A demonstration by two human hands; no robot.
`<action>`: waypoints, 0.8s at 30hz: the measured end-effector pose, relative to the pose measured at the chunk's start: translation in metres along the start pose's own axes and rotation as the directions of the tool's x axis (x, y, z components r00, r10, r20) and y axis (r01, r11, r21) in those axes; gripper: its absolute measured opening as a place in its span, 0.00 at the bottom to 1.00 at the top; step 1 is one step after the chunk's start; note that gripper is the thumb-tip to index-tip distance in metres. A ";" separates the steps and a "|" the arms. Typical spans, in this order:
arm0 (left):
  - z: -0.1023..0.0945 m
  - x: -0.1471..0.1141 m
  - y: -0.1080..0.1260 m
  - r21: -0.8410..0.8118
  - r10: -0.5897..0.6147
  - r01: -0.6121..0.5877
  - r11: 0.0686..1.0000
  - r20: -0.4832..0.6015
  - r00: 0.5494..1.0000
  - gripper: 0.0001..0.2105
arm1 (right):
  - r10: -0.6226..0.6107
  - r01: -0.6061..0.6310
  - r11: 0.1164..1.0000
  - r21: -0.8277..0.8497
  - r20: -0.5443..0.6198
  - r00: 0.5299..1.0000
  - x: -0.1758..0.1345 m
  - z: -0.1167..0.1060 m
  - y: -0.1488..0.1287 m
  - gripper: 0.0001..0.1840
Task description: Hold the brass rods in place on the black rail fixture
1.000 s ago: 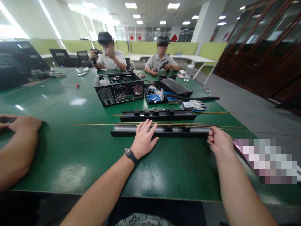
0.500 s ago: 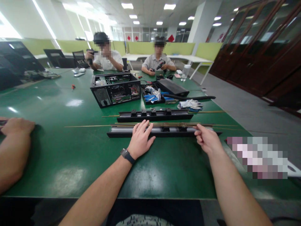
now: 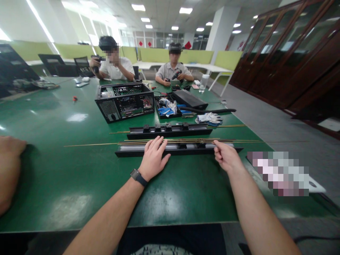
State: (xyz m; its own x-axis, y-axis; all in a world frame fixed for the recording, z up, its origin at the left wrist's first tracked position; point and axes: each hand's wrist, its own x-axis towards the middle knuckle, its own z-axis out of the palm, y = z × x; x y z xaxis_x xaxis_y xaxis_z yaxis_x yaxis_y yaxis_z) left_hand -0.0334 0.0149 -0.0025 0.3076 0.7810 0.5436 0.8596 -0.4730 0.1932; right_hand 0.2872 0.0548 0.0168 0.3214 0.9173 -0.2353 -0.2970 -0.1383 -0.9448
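In front of me lies a long black rail (image 3: 180, 152) with a pale channel and dark clips on it. Several thin brass-coloured rods (image 3: 183, 141) run lengthwise over it, sticking out past both ends. My left hand (image 3: 153, 157), with a watch on the wrist, rests with fingers stretched out across the rods and the rail. Near the rail's right end, my right hand (image 3: 225, 154) is closed, thumb and forefinger pinching at a thin rod. Behind lies a second black rail (image 3: 170, 132) with several dark clips and more thin rods.
Beyond the rails stand an open computer case (image 3: 124, 102), a tray (image 3: 159, 112) with gloves and blue-handled tools, and white gloves (image 3: 209, 118). Two people sit across the green table (image 3: 79, 184). Another person's arm (image 3: 9, 170) rests at the left. A blurred-out object (image 3: 281, 173) lies right.
The view has shifted slightly, so most things sit further left. Both my hands keep their places on the rods. The other person's arm at the left has drawn further out of view.
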 end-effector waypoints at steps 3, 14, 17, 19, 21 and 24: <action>0.001 0.000 0.000 -0.004 0.002 -0.002 1.000 -0.007 1.000 0.27 | 0.004 -0.004 1.000 -0.012 0.003 1.000 0.000 0.001 0.000 0.11; 0.000 0.001 0.000 -0.001 0.004 -0.004 1.000 -0.004 1.000 0.26 | -0.049 0.052 0.998 0.025 -0.091 0.995 0.005 -0.004 0.000 0.07; 0.000 0.001 -0.001 0.000 0.006 -0.006 1.000 -0.006 1.000 0.26 | -0.040 0.040 0.999 -0.004 0.000 0.999 0.003 -0.002 0.003 0.09; 0.001 0.001 -0.001 -0.002 0.009 -0.009 1.000 -0.006 1.000 0.26 | -0.032 0.033 0.999 -0.018 0.012 0.999 0.004 -0.002 0.004 0.10; 0.001 0.001 -0.002 -0.007 0.009 -0.010 1.000 -0.009 1.000 0.26 | -0.044 0.044 0.999 -0.015 -0.032 0.998 0.005 -0.003 0.004 0.11; 0.001 0.001 -0.002 -0.005 0.008 -0.008 1.000 -0.014 1.000 0.26 | -0.086 0.087 0.996 0.002 -0.145 0.986 0.007 -0.004 0.003 0.10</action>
State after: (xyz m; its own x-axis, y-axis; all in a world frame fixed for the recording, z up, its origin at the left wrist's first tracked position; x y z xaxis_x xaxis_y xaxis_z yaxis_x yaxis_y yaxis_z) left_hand -0.0347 0.0165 -0.0031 0.3088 0.7712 0.5567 0.8548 -0.4817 0.1930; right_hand 0.2920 0.0597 0.0113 0.4725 0.8620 -0.1837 -0.2697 -0.0570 -0.9613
